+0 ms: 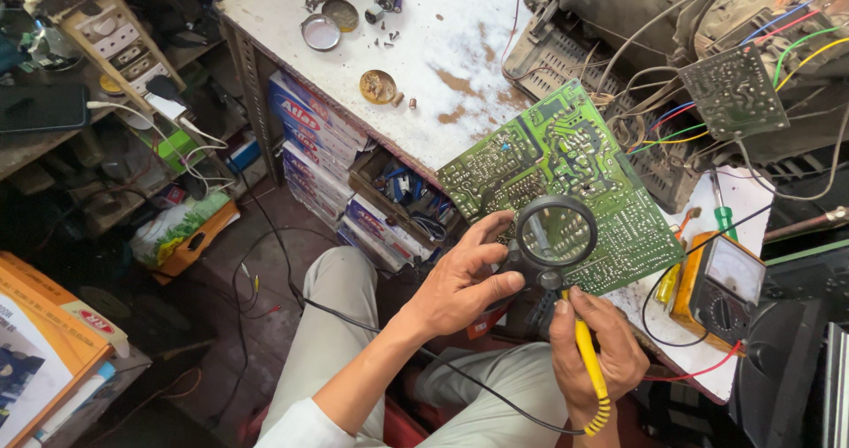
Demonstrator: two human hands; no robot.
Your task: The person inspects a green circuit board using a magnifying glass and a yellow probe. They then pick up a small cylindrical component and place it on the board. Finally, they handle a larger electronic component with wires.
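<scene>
A large green circuit board (566,156) lies tilted over the front edge of the white workbench (442,41), solder side up. My left hand (460,280) grips the black handle of a round magnifying glass (555,233) held over the board's lower part. My right hand (597,351) is closed around a yellow-handled soldering iron (588,359), its tip pointing up toward the board just below the lens. A black cord runs from the iron down across my lap.
A yellow analog multimeter (721,289) sits right of the board, with screwdrivers (721,214) beside it. An opened device with a smaller board (734,90) and coloured wires fills the upper right. Small tins (320,32) and screws lie on the bench. Stacked boxes (314,134) sit beneath.
</scene>
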